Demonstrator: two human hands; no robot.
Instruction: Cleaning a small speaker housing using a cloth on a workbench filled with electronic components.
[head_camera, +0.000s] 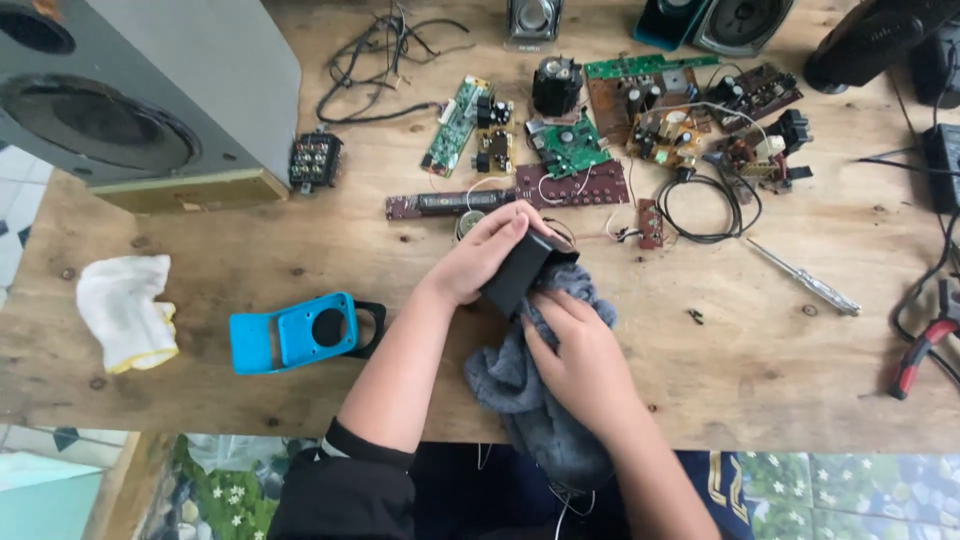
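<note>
The left hand (487, 252) grips a small black plastic housing (520, 272), fingers curled over its top edge, holding it tilted just above the wooden workbench (300, 270) near the front middle. The right hand (583, 358) is closed on a grey cloth (525, 390) and presses a fold of it against the housing's lower side. The cloth trails off the bench edge toward the person's lap.

Judging from this, the wiping looks mid-course: one face of the housing is under the cloth, the rest is exposed, and how clean it is cannot be told at this size.

Just behind the hands lies a spread of bare circuit boards (570, 145), a long brown board strip (505, 195) and loose black wires (705, 205) (near enough to snag a swinging cloth). A blue speaker faceplate (290, 333) rests to the left, with a crumpled white-and-yellow glove (125, 310) beyond it and a large grey speaker cabinet (140, 95) at the back left. A screwdriver (805, 278) and red-handled pliers (920, 355) lie to the right, well apart from the hands.
</note>
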